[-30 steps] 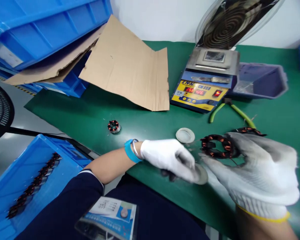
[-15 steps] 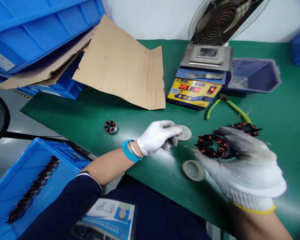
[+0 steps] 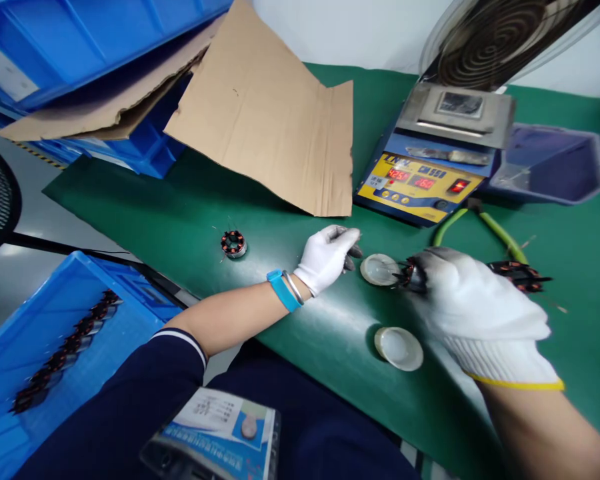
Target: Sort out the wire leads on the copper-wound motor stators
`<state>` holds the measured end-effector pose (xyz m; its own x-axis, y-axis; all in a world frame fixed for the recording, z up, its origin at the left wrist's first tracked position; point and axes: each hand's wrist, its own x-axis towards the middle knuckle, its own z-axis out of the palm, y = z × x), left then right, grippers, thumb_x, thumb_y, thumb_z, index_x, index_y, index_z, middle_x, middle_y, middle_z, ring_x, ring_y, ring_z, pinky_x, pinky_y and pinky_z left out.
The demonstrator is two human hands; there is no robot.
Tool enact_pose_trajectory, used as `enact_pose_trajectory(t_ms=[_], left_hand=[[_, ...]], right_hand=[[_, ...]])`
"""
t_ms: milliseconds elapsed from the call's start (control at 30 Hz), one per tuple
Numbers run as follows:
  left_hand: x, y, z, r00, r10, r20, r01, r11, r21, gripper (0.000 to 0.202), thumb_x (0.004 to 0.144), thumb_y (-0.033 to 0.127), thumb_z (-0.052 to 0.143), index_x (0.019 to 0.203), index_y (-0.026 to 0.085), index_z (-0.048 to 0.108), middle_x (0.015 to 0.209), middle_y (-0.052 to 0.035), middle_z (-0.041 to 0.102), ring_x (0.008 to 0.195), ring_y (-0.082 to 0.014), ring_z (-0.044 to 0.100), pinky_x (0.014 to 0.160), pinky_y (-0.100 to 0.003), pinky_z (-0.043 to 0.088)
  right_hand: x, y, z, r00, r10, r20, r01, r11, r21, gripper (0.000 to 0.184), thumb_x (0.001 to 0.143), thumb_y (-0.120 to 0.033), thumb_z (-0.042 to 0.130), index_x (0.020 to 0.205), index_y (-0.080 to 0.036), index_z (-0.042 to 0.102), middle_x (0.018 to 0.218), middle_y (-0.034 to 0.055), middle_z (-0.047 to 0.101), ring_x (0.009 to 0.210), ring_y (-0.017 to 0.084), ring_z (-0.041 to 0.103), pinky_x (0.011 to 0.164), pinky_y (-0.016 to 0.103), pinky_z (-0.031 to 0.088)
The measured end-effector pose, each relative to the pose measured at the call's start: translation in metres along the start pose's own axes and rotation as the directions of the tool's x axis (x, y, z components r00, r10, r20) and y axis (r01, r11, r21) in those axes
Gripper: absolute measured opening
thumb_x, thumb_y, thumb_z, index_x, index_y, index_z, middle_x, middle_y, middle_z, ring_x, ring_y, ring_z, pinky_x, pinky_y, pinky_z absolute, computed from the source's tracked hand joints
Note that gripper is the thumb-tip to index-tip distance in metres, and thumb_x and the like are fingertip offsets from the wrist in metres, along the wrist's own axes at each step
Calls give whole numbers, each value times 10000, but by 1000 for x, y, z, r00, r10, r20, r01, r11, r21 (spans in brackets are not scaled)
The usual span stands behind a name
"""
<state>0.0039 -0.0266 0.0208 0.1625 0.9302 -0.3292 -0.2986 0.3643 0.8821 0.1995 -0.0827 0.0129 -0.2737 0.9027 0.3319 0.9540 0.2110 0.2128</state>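
My right hand (image 3: pixel 480 303), in a white glove with a yellow cuff, grips a motor stator (image 3: pixel 412 276) with black insulation and copper windings. It is tilted nearly edge-on at the rim of a small pale round cup (image 3: pixel 379 269); whether they touch I cannot tell. My left hand (image 3: pixel 329 257), gloved too, is left of that cup with thumb and fingers pinched together; anything between them is hidden. A second pale cup (image 3: pixel 399 348) stands nearer me. Another stator (image 3: pixel 520 275) lies partly behind my right hand, and one more (image 3: pixel 233 245) stands on the table to the left.
Green-handled pliers (image 3: pixel 503 237) lie behind my right hand. A yellow-and-blue heating unit (image 3: pixel 420 187) with red digits stands at the back, a purple bin (image 3: pixel 555 163) beside it. Cardboard (image 3: pixel 275 120) leans at the left; a blue crate (image 3: pixel 95 360) below holds a row of stators.
The stator in my right hand has turned from face-on to nearly edge-on and come to the nearer side of the far cup. My left hand has drawn away from that cup. The view has shifted.
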Motion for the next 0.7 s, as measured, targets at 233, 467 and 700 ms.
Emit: enact_pose_trajectory(t_ms=[233,467,700], left_hand=[[1,1,0,1000,-29,8,29,1000,0,185,902,261,560,753,165,506,560,66,559,368,-36,467,383,-165,318],[2,-2,0,999,-31,15,31,1000,-2,184,893,247,566,738,168,504,560,66,555,373,-34,461,387,-163,321],[3,-2,1,999,-29,30,30,1000,-11,156,880,213,559,738,170,508,563,58,550,402,-42,470,416,-167,366]], right_hand=[[8,14,-18,985,-158,-64,160,987,24,339,905,-392,464,1086,-138,597,1073,116,654,792,216,579,574,327,402],[28,12,-36,906,-311,-288,216,924,-315,179,899,-310,562,831,-213,697,781,58,645,555,146,344,499,255,152],[36,-7,-30,948,-286,136,313,912,-263,231,856,-181,518,903,-261,729,887,50,675,615,160,470,545,279,195]])
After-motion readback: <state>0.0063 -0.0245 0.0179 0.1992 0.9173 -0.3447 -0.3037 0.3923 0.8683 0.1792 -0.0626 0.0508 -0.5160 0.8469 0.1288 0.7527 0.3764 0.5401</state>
